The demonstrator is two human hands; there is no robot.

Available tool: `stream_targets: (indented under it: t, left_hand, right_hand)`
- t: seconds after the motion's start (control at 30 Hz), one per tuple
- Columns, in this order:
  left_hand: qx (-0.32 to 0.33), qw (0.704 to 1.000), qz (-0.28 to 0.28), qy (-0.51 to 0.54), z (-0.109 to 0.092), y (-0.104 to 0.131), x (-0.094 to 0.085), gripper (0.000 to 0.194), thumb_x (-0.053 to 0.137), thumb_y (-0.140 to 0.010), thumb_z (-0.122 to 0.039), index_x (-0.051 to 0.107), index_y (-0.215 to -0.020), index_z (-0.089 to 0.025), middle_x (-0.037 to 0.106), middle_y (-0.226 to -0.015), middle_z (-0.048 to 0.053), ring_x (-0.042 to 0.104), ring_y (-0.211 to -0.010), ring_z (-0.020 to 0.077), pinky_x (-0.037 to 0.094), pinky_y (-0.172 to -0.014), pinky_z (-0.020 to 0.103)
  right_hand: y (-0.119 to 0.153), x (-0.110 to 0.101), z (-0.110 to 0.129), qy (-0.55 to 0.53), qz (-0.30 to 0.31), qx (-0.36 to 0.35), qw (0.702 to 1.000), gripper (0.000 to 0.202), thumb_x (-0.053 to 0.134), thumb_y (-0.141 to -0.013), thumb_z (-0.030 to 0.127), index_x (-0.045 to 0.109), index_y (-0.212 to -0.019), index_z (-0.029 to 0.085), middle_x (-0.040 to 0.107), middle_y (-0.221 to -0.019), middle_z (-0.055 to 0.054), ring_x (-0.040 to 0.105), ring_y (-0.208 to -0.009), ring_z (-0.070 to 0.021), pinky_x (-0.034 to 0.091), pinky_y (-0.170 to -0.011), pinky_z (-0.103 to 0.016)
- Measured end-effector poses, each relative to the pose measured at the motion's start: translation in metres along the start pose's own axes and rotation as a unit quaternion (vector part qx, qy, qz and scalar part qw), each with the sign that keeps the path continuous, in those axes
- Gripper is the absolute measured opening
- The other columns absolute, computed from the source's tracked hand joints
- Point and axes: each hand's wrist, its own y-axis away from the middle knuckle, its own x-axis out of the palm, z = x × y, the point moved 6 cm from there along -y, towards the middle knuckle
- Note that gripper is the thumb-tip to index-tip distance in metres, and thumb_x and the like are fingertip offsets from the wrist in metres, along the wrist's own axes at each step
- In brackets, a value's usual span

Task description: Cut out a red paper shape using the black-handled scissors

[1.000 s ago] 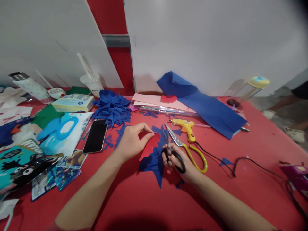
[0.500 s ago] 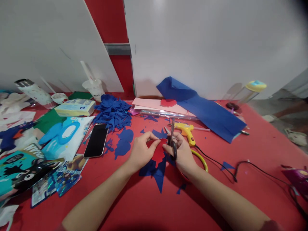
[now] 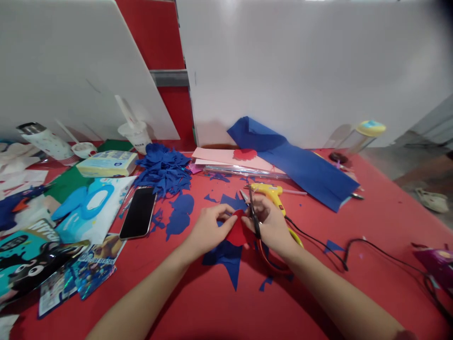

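Observation:
My left hand (image 3: 212, 227) pinches the left edge of a small red cutout (image 3: 236, 232) between thumb and fingers. On its other side, my right hand (image 3: 271, 224) is closed around scissors (image 3: 255, 221) with a dark handle, and its thumb and fingertips meet the cutout's right edge. The blades point away from me. Beneath the cutout lies a jagged dark blue scrap (image 3: 226, 259). Just past the right hand rests a yellow glue gun (image 3: 271, 191), partly hidden by it. Part of a yellow curved thing (image 3: 296, 237) shows beside the right wrist.
Blue cut pieces (image 3: 163, 172) are heaped behind a phone (image 3: 138, 212). To the left are wipes packs and a snack bag (image 3: 28, 259). A blue sheet (image 3: 300, 165) lies over pink sheets (image 3: 219, 155) by the white panel. The glue gun's black cord (image 3: 318, 240) runs right.
The red cutout has turned in my fingers, and its narrow drip-shaped end no longer shows below. The scissors have tilted in my right hand. The view has shifted slightly.

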Motion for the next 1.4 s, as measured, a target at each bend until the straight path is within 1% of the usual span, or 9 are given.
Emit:
stream_targets:
  t: [0.1, 0.2, 0.27, 0.37, 0.5, 0.6, 0.77, 1.07, 1.4]
  left_hand:
    - [0.008, 1.0, -0.013, -0.026, -0.003, 0.0, -0.002, 0.015, 0.05, -0.077, -0.025, 0.058, -0.07, -0.014, 0.063, -0.061, 0.002, 0.059, -0.058, 0.0138, 0.047, -0.057, 0.023]
    - [0.019, 0.999, -0.02, -0.035, -0.005, 0.0, -0.008, 0.016, 0.051, -0.077, -0.024, 0.057, -0.065, -0.015, 0.062, -0.059, 0.001, 0.058, -0.056, 0.0127, 0.046, -0.057, 0.022]
    - [0.021, 0.999, -0.027, -0.036, -0.004, 0.0, -0.014, 0.016, 0.051, -0.077, -0.025, 0.057, -0.066, -0.015, 0.063, -0.06, 0.0, 0.058, -0.057, 0.0127, 0.046, -0.057, 0.023]
    - [0.014, 0.999, -0.043, -0.031, -0.002, 0.0, -0.027, 0.015, 0.052, -0.078, -0.027, 0.058, -0.071, -0.016, 0.065, -0.066, 0.002, 0.059, -0.06, 0.0134, 0.046, -0.058, 0.023]
    - [0.024, 0.998, -0.055, -0.03, -0.005, 0.0, -0.038, 0.016, 0.053, -0.078, -0.028, 0.057, -0.068, -0.016, 0.063, -0.065, 0.001, 0.057, -0.059, 0.0125, 0.046, -0.056, 0.022]
    - [0.031, 0.997, -0.052, -0.05, -0.009, 0.001, -0.04, 0.017, 0.053, -0.078, -0.026, 0.057, -0.066, -0.015, 0.063, -0.064, 0.001, 0.056, -0.058, 0.012, 0.046, -0.057, 0.022]
    - [0.037, 0.996, -0.029, -0.073, -0.01, 0.002, -0.035, 0.016, 0.052, -0.078, -0.023, 0.059, -0.065, -0.015, 0.062, -0.063, 0.0, 0.054, -0.058, 0.0112, 0.045, -0.06, 0.022]
    - [-0.002, 1.0, 0.015, 0.004, -0.005, 0.0, -0.029, 0.015, 0.053, -0.075, -0.024, 0.058, -0.063, -0.015, 0.058, -0.058, -0.001, 0.052, -0.054, 0.0112, 0.043, -0.053, 0.022]
    - [0.009, 0.998, 0.019, -0.057, -0.009, 0.0, -0.03, 0.017, 0.053, -0.074, -0.024, 0.061, -0.062, -0.015, 0.06, -0.058, 0.0, 0.052, -0.054, 0.0116, 0.042, -0.053, 0.023]
  right_hand:
    - [0.0, 0.002, -0.002, 0.002, 0.006, 0.011, 1.0, 0.035, 0.069, -0.06, 0.014, 0.051, -0.09, 0.021, 0.051, -0.062, 0.006, 0.046, -0.054, -0.0103, 0.036, -0.051, -0.023]
    - [0.0, 0.005, -0.003, -0.016, 0.038, 0.033, 0.999, 0.036, 0.072, -0.061, 0.02, 0.052, -0.091, 0.02, 0.049, -0.062, 0.006, 0.044, -0.054, -0.0101, 0.036, -0.051, -0.023]
    - [0.0, 0.005, -0.001, -0.026, 0.08, 0.053, 0.995, 0.035, 0.072, -0.063, 0.025, 0.053, -0.092, 0.019, 0.049, -0.065, 0.004, 0.045, -0.056, -0.0103, 0.038, -0.053, -0.024]
    - [0.001, 0.005, 0.006, -0.017, 0.177, 0.063, 0.982, 0.031, 0.067, -0.071, 0.03, 0.055, -0.096, 0.017, 0.05, -0.069, 0.002, 0.046, -0.059, -0.0106, 0.039, -0.056, -0.025]
    - [0.004, 0.002, 0.012, 0.019, 0.263, 0.072, 0.962, 0.036, 0.069, -0.069, 0.038, 0.059, -0.096, 0.016, 0.05, -0.068, 0.001, 0.046, -0.059, -0.012, 0.038, -0.055, -0.026]
    - [0.005, 0.001, 0.012, 0.033, 0.286, 0.063, 0.956, 0.038, 0.066, -0.07, 0.044, 0.061, -0.094, 0.015, 0.051, -0.07, -0.001, 0.045, -0.06, -0.0127, 0.038, -0.053, -0.025]
    - [0.009, 0.007, 0.009, 0.029, 0.331, 0.062, 0.941, 0.037, 0.065, -0.071, 0.043, 0.06, -0.094, 0.015, 0.052, -0.072, -0.001, 0.045, -0.062, -0.0137, 0.037, -0.055, -0.026]
    - [0.013, 0.013, 0.016, 0.006, 0.377, 0.068, 0.924, 0.037, 0.065, -0.069, 0.044, 0.06, -0.093, 0.017, 0.045, -0.065, 0.002, 0.039, -0.057, -0.0122, 0.034, -0.052, -0.025]
    - [0.014, 0.013, 0.013, 0.017, 0.363, 0.065, 0.929, 0.032, 0.068, -0.068, 0.04, 0.059, -0.089, 0.017, 0.049, -0.066, 0.002, 0.042, -0.058, -0.0121, 0.038, -0.052, -0.024]
